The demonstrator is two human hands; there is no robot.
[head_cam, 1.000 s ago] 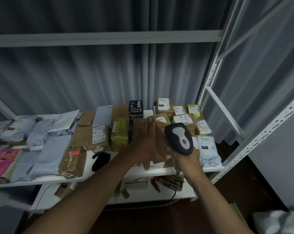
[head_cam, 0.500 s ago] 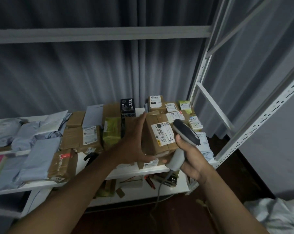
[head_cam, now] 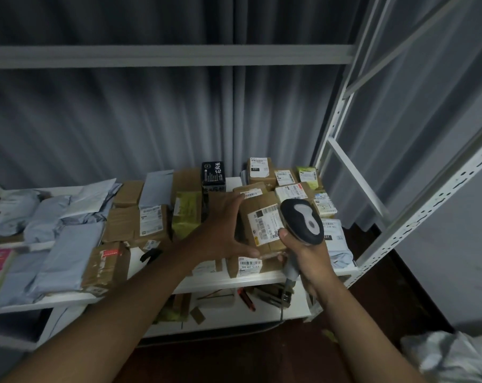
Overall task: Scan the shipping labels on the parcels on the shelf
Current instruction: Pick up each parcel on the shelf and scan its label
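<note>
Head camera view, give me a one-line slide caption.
Left hand holds a brown parcel while right hand aims the scanner.

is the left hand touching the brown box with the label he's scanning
Touching. The head view shows the left hand spread against the side of the brown box, its thumb running under the box's lower edge, with no gap visible between them.

L hand (head_cam: 223, 230): arm extended fwd, fingers spread, thumb low, gripping box side. R hand (head_cam: 303, 250): fingers curled round scanner handle, wrist raised.
</note>
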